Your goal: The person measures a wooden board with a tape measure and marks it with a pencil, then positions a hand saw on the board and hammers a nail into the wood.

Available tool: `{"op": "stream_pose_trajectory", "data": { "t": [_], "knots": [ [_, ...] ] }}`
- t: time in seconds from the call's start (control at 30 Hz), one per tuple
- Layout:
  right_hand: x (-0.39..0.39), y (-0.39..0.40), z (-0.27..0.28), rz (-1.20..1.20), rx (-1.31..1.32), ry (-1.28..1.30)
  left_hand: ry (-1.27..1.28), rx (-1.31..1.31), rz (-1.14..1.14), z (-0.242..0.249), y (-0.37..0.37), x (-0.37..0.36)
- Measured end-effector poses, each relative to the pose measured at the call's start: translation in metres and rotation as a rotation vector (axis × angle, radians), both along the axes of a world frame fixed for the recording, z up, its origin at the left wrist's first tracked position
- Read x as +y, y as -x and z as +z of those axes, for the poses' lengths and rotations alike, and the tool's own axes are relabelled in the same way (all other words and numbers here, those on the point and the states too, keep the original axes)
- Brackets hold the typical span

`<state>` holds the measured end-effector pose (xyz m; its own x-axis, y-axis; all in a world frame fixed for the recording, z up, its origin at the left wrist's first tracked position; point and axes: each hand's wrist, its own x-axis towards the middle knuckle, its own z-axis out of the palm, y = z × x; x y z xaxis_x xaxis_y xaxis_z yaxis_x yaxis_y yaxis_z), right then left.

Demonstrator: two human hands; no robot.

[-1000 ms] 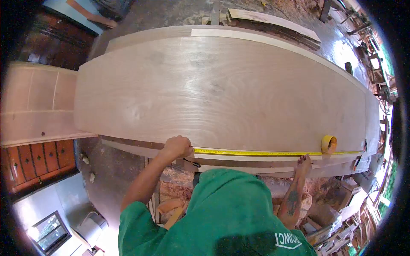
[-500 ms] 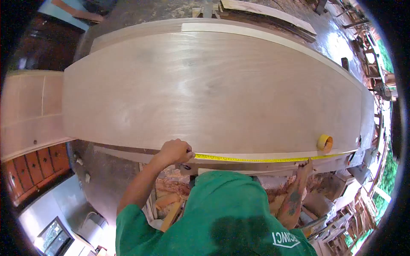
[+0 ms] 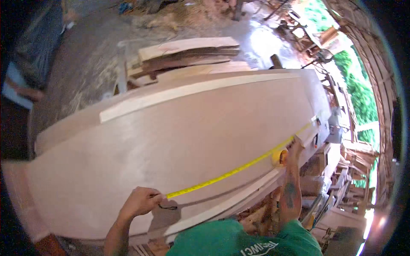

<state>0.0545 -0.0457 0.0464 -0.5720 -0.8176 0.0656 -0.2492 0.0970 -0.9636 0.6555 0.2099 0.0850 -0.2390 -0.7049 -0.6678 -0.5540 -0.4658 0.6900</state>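
A yellow tape measure [image 3: 226,174] stretches diagonally over a large pale wooden panel [image 3: 179,132]. Its near end is pinched in my left hand [image 3: 144,200], and a dark cord loop [image 3: 169,208] hangs by those fingers. Farther right, my right hand [image 3: 295,144] is at the tape's other stretch, its fingers closed on it. A yellow tape roll [image 3: 280,157] sits on the panel just beside my right wrist. One pale wood strip [image 3: 230,205] lies along the near edge, another strip [image 3: 188,93] along the far edge.
Stacked boards [image 3: 188,53] lie beyond the panel's far side. Small dark tools [image 3: 315,140] rest near the panel's right end. Wood scraps [image 3: 337,187] and clutter fill the right side, with a fan [image 3: 323,56] farther back.
The view has turned and tilted. Both hands have moved inward from the near edge, carrying the tape across the panel's surface. The tape now runs diagonally above the near strip.
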Motion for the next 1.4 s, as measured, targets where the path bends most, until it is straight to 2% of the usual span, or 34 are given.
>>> {"op": "stream_pose_trajectory", "data": {
  "t": [0.03, 0.1, 0.17, 0.27, 0.33, 0.47, 0.5, 0.67, 0.77, 0.87, 0.9, 0.97, 1.13, 1.2, 1.23, 1.3, 1.37, 1.4],
  "knots": [
    [-0.018, -0.063, 0.023, -0.049, -0.096, -0.071, 0.050, -0.040, 0.052, 0.001, -0.008, -0.012],
    [-0.056, -0.106, 0.016, -0.079, -0.109, -0.030, 0.119, -0.077, 0.090, 0.005, -0.023, -0.039],
    [-0.095, -0.121, -0.009, -0.001, -0.161, -0.037, 0.098, -0.151, 0.111, 0.008, -0.036, -0.068],
    [-0.140, -0.138, -0.042, -0.041, -0.194, -0.012, 0.122, -0.253, 0.154, 0.005, -0.047, -0.097],
    [-0.163, -0.146, -0.058, 0.051, -0.055, -0.126, 0.156, -0.273, 0.152, -0.001, -0.057, -0.111],
    [-0.183, -0.158, -0.089, 0.056, -0.001, -0.154, 0.166, -0.255, 0.177, -0.014, -0.072, -0.134],
    [-0.192, -0.149, -0.112, 0.064, 0.089, -0.173, 0.167, -0.268, 0.180, -0.015, -0.077, -0.136],
    [-0.190, -0.176, -0.125, 0.045, 0.185, -0.283, 0.181, -0.333, 0.169, -0.021, -0.112, -0.139],
    [-0.166, -0.208, -0.101, 0.206, 0.003, -0.167, 0.145, -0.396, 0.239, -0.021, -0.131, -0.131],
    [-0.151, -0.243, -0.070, 0.252, 0.220, -0.447, 0.223, -0.396, 0.235, -0.031, -0.158, -0.121],
    [-0.147, -0.255, -0.064, 0.245, 0.047, -0.363, 0.241, -0.419, 0.203, -0.023, -0.162, -0.123],
    [-0.144, -0.262, -0.068, 0.238, -0.130, -0.272, 0.192, -0.460, 0.217, -0.013, -0.170, -0.120],
    [-0.143, -0.272, -0.080, 0.281, -0.115, -0.218, 0.110, -0.457, 0.326, -0.005, -0.181, -0.119],
    [-0.143, -0.277, -0.079, 0.262, -0.148, -0.196, 0.291, -0.443, 0.215, -0.009, -0.180, -0.123],
    [-0.144, -0.278, -0.079, 0.239, -0.195, -0.180, 0.295, -0.446, 0.219, -0.006, -0.178, -0.126],
    [-0.147, -0.277, -0.080, 0.250, -0.198, -0.162, 0.182, -0.408, 0.293, 0.000, -0.173, -0.133],
    [-0.151, -0.268, -0.088, 0.260, -0.202, -0.147, 0.206, -0.395, 0.291, -0.008, -0.173, -0.134],
    [-0.155, -0.258, -0.098, 0.239, -0.057, -0.154, 0.225, -0.377, 0.287, -0.017, -0.172, -0.133]
  ]
}}
